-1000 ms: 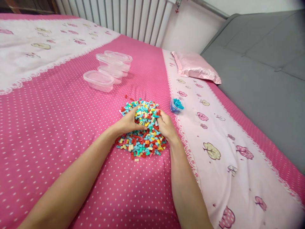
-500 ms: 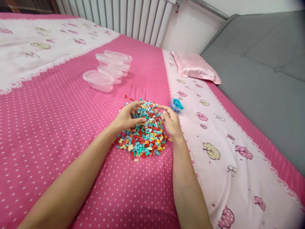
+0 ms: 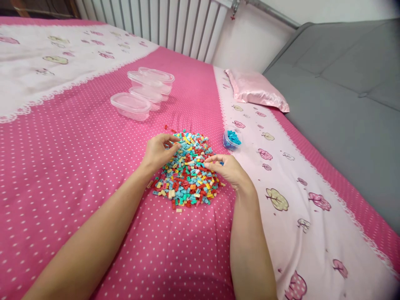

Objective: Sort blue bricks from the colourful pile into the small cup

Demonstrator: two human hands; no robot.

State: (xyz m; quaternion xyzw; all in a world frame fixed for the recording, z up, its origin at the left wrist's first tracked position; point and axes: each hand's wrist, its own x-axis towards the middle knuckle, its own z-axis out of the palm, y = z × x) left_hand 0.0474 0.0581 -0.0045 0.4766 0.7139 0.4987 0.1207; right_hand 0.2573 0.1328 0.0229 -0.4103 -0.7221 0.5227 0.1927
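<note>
A heap of small, many-coloured toy building bricks [image 3: 187,179] lies spread on the bed between my hands. My left hand [image 3: 159,151] is over the heap's left upper edge, fingers curved and thumb slightly apart from them; I see nothing held in it. At the right side of the heap, my right hand [image 3: 227,168] has its thumb and forefinger pinched close to the bricks. A bit of dark blue brick [image 3: 221,163] shows among its fingers. Beyond that hand stands a small clear tub [image 3: 230,144] with blue bricks [image 3: 233,136] in it.
Several clear plastic containers with lids [image 3: 130,106] stand grouped at the back left. A pink pillow [image 3: 258,89] rests near the grey headboard [image 3: 343,83]. Behind the bed is a white radiator [image 3: 175,29]. The pink dotted bedspread [image 3: 93,166] has a few wrinkles.
My right hand has moved back toward me, away from the tub, and its fingers point left over the heap. My left hand has shifted slightly left, its thumb and fingers closer together.
</note>
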